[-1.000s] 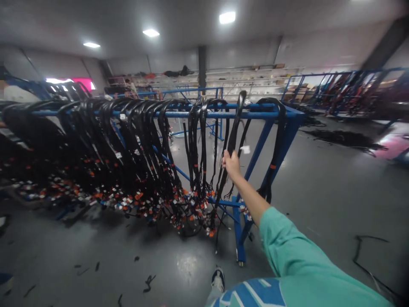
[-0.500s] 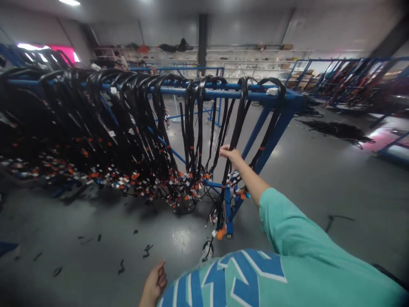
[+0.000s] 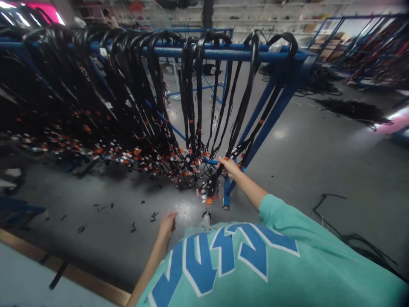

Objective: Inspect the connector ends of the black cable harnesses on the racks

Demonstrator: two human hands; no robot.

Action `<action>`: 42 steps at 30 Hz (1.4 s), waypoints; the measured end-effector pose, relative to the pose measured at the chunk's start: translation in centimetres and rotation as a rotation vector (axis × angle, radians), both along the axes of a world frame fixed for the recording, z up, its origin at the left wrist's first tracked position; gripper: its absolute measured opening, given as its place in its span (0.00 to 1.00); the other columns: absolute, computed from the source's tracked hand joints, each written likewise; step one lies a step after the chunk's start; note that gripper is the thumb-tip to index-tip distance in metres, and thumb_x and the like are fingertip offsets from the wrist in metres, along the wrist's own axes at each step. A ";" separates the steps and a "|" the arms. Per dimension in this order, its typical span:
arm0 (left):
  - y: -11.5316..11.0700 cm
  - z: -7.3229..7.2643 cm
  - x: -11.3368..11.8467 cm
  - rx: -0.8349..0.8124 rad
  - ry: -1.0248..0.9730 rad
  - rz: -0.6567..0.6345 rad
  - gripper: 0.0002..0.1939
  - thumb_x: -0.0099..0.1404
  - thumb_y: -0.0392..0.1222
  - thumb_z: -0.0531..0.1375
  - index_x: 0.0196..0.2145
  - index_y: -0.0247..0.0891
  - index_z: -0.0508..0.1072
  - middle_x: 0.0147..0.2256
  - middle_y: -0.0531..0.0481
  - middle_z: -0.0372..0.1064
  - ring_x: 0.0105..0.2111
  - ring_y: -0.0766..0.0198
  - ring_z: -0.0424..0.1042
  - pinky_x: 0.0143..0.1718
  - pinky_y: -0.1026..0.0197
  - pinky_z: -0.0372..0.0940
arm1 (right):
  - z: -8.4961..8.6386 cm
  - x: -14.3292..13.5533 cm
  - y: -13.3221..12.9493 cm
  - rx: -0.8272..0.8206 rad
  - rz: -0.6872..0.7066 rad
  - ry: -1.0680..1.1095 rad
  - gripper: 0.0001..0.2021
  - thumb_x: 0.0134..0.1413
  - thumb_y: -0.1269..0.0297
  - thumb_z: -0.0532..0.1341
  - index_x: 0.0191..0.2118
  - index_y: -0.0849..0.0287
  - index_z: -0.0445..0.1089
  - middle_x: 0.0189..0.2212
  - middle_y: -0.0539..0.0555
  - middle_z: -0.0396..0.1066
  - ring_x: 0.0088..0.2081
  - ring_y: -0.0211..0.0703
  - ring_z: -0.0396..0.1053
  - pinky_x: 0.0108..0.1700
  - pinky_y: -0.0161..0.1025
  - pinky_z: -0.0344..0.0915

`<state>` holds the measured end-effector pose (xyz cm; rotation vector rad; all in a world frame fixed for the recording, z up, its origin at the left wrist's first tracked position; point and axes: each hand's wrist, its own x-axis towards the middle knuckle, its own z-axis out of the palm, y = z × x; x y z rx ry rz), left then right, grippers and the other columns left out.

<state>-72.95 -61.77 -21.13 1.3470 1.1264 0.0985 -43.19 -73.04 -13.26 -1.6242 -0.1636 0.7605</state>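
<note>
My right hand (image 3: 228,166) is wrapped round the lower part of a black wire harness (image 3: 244,102), close to an orange tape band. This harness hangs over the blue rack's top bar (image 3: 236,54), and its loose wires with white and orange connectors (image 3: 208,194) dangle below my grip. Low in front of my body, my left hand (image 3: 168,223) is away from the rack and holds nothing, its index finger stretched out and the others loosely bent. One more harness (image 3: 266,108) hangs to the right, by the rack's slanted leg.
Many black harnesses (image 3: 128,85) crowd the rack's left side. Black scraps (image 3: 154,216) lie on the grey floor. A wood-edged table (image 3: 79,273) is at lower left, a dark cable pile (image 3: 354,111) at right, and another loaded rack (image 3: 367,55) behind it.
My right hand has moved down the harness and now grips it lower, bending its lower end leftward. My left hand has risen slightly. The view has tilted down, bringing the wood-edged table into sight.
</note>
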 end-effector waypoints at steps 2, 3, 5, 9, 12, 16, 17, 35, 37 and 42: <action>-0.2 1.3 1.2 0.054 -0.008 0.048 0.17 0.49 0.55 0.56 0.24 0.37 0.64 0.12 0.62 0.43 0.12 0.74 0.43 0.15 0.68 0.39 | 2.0 -0.5 -0.7 0.071 0.030 0.051 0.18 0.55 0.52 0.53 0.23 0.60 0.60 0.18 0.49 0.67 0.22 0.37 0.67 0.22 0.33 0.62; -0.1 2.2 1.7 0.084 -0.022 0.061 0.18 0.49 0.55 0.57 0.26 0.36 0.66 0.12 0.62 0.44 0.12 0.74 0.44 0.15 0.68 0.40 | 3.0 -0.8 -1.2 0.111 0.038 0.075 0.18 0.55 0.50 0.53 0.23 0.60 0.60 0.18 0.50 0.68 0.22 0.38 0.68 0.23 0.34 0.63; 0.4 4.7 2.5 0.137 -0.061 0.074 0.19 0.50 0.55 0.57 0.29 0.35 0.68 0.13 0.61 0.45 0.13 0.74 0.45 0.16 0.69 0.41 | 5.0 -1.4 -2.0 0.203 0.052 0.133 0.18 0.53 0.49 0.54 0.23 0.60 0.59 0.18 0.50 0.68 0.22 0.39 0.69 0.24 0.36 0.65; 1.2 11.4 2.8 0.320 -0.299 0.059 0.18 0.51 0.51 0.58 0.34 0.35 0.69 0.14 0.61 0.47 0.15 0.74 0.45 0.17 0.69 0.41 | 8.6 -3.0 -3.3 0.299 0.109 0.237 0.19 0.53 0.48 0.55 0.24 0.60 0.59 0.18 0.49 0.67 0.22 0.41 0.70 0.25 0.38 0.67; -0.1 15.7 3.0 0.446 -0.417 -0.110 0.15 0.50 0.49 0.59 0.31 0.34 0.69 0.16 0.60 0.52 0.16 0.74 0.48 0.19 0.69 0.44 | 11.0 -4.3 -3.6 0.331 0.144 0.250 0.20 0.52 0.46 0.54 0.25 0.60 0.59 0.18 0.48 0.67 0.24 0.42 0.71 0.26 0.40 0.68; -3.6 18.2 3.6 0.625 -0.289 -0.494 0.15 0.51 0.50 0.59 0.31 0.36 0.68 0.18 0.57 0.57 0.20 0.71 0.55 0.22 0.67 0.48 | 14.0 -4.9 -3.8 0.380 0.140 0.167 0.23 0.49 0.41 0.54 0.25 0.60 0.59 0.19 0.48 0.66 0.27 0.42 0.72 0.28 0.38 0.68; -4.3 18.4 3.8 0.692 -0.218 -0.542 0.16 0.50 0.51 0.61 0.32 0.37 0.67 0.17 0.58 0.55 0.19 0.70 0.54 0.22 0.67 0.46 | 14.6 -4.8 -3.8 0.395 0.137 0.134 0.23 0.49 0.41 0.54 0.26 0.60 0.60 0.19 0.49 0.66 0.27 0.41 0.72 0.28 0.38 0.68; -2.6 20.5 8.3 0.082 -0.403 -1.148 0.18 0.41 0.47 0.66 0.25 0.31 0.67 0.22 0.55 0.61 0.23 0.69 0.60 0.26 0.66 0.55 | 16.9 -6.3 -6.1 0.493 0.309 0.097 0.26 0.45 0.37 0.53 0.23 0.60 0.61 0.16 0.47 0.65 0.23 0.38 0.70 0.25 0.35 0.66; -3.2 20.7 8.2 0.056 -0.408 -1.149 0.16 0.41 0.44 0.66 0.22 0.32 0.66 0.20 0.56 0.60 0.22 0.71 0.58 0.23 0.68 0.53 | 16.4 -5.8 -6.5 0.509 0.316 0.101 0.26 0.45 0.36 0.53 0.24 0.60 0.61 0.16 0.47 0.65 0.22 0.38 0.69 0.25 0.35 0.66; -5.2 21.1 7.8 0.051 -0.356 -1.014 0.14 0.43 0.43 0.64 0.18 0.33 0.62 0.16 0.58 0.56 0.18 0.74 0.54 0.19 0.69 0.49 | 15.3 -6.6 -6.9 0.548 0.256 0.072 0.26 0.43 0.37 0.55 0.28 0.59 0.64 0.22 0.50 0.68 0.24 0.37 0.69 0.25 0.34 0.65</action>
